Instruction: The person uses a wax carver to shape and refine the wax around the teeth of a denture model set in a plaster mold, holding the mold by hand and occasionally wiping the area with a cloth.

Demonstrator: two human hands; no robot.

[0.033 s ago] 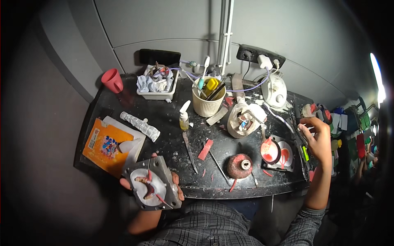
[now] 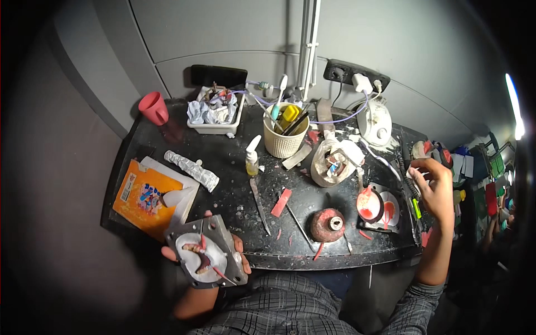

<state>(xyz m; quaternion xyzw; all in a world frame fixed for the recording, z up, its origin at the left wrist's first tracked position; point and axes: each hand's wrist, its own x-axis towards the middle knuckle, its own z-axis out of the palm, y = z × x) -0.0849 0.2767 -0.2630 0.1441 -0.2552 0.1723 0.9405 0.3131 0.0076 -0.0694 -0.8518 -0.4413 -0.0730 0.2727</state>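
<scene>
A grey metal dental flask half [image 2: 228,234] rests in my left hand [image 2: 241,254], whose fingers wrap its edges below the table's front edge. White plaster [image 2: 187,258] fills it, with a row of teeth and pinkish wax set in a horseshoe, and thin red wax sticks [image 2: 202,242] rise from it. At the right end of the table, my right hand [image 2: 434,187] is raised with thumb and fingers curled together. Whatever lies between those fingertips is too small to make out. Nearest to it are a black coiled cord [image 2: 412,187] and a bright green marker [image 2: 416,209].
On the black table stand a red round burner [image 2: 327,225], a pan of red wax [image 2: 369,204], a tool cup [image 2: 286,140], a dropper bottle [image 2: 252,162] and a plaster-stained bowl [image 2: 324,173]. A knife [image 2: 259,206], red wax strip [image 2: 281,202], orange booklet [image 2: 142,195] and pink cup [image 2: 152,109] are around.
</scene>
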